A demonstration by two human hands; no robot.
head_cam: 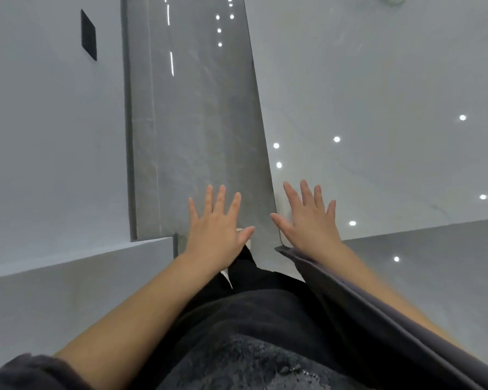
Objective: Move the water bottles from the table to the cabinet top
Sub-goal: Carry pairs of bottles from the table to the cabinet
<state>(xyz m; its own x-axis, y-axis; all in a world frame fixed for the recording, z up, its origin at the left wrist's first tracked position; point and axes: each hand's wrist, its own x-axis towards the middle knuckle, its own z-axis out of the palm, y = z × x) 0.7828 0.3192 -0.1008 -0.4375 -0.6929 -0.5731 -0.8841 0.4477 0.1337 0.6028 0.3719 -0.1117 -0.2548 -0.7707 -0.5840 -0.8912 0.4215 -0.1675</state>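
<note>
Camera's pointing straight down at a glossy grey floor (378, 94) that's spreading out beyond both hands. Left hand (216, 229) and right hand (310, 223) are hanging side by side, fingers spread, gripping nothing. No bottles are showing up anywhere, so can't tell where they're sitting.

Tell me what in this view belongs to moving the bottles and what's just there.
Job: left hand and right hand, both open and empty. No bottles, table or cabinet top in view.

Just there: glossy floor, dark floor strip, black wall plate, grey cloth.
</note>
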